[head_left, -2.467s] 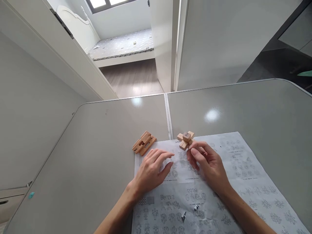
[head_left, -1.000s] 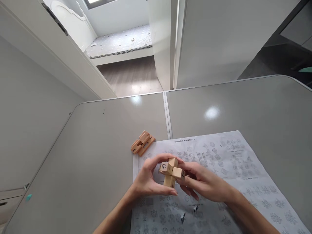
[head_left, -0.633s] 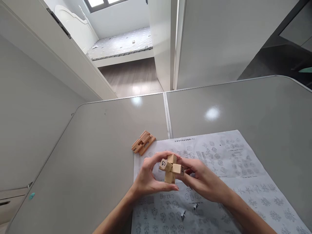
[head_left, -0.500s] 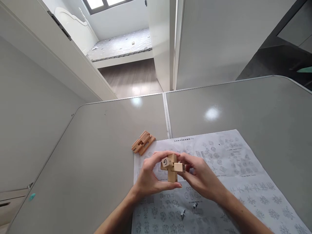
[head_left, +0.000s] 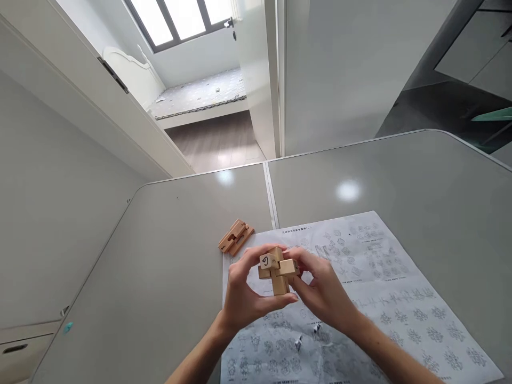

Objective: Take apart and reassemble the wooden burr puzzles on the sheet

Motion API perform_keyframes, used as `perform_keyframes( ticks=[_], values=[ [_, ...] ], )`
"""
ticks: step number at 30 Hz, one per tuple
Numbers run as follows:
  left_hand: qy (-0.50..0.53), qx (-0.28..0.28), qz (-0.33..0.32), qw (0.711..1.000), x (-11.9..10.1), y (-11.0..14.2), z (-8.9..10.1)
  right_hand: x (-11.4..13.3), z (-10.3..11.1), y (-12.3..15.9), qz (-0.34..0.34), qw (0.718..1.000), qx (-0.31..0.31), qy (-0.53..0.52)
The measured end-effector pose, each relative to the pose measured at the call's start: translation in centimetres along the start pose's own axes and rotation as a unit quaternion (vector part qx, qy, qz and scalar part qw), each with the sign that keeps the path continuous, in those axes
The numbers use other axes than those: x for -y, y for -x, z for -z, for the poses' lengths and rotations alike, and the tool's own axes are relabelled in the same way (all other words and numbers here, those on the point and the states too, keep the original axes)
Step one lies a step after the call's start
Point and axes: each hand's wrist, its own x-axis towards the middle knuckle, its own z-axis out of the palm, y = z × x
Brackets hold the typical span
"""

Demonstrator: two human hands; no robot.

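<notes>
Wooden puzzle in both hands; right-end mark barely legible.

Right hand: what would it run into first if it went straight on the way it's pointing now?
The wooden puzzle, which the right hand appears to be touching; past that, probably the left hand, though depth is hard to judge from this view.

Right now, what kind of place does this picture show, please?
Most likely a home. Past the gray table, an open door shows what looks like a bedroom: a bed with a white headboard, and a window in the wall behind.
</notes>
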Motion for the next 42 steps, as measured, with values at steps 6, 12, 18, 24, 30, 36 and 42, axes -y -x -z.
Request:
perform_keyframes(
  ticks=[6,12,18,24,30,36,42],
  values=[
    [-0.019,-0.006,-0.019,1.000,-1.7,0.7,-0.6,1.2,0.4,1.4,0.022,0.999,-0.023,0.006],
    [0.037,0.021,-0.033,0.999,-3.1,1.3,-2.1,2.6,1.4,3.7,0.033,0.998,-0.049,-0.020],
    [0.028,0.080,-0.060,0.995,-4.4,0.5,-2.6,3.2,3.5,5.0,0.110,0.987,-0.108,0.053],
    [-0.008,0.086,-0.005,0.996,-4.4,0.8,-3.4,2.6,5.3,5.4,0.201,0.939,-0.139,0.243],
    [0.093,0.092,0.054,0.990,-4.1,1.0,-4.8,2.4,5.0,5.9,0.217,0.918,-0.124,0.307],
    [0.158,0.081,0.104,0.979,-3.7,1.5,-4.5,2.3,4.2,5.6,0.208,0.926,-0.102,0.297],
    [0.163,0.094,0.130,0.974,-3.4,1.8,-4.3,2.1,3.2,5.4,0.184,0.935,-0.096,0.289]
  ],
)
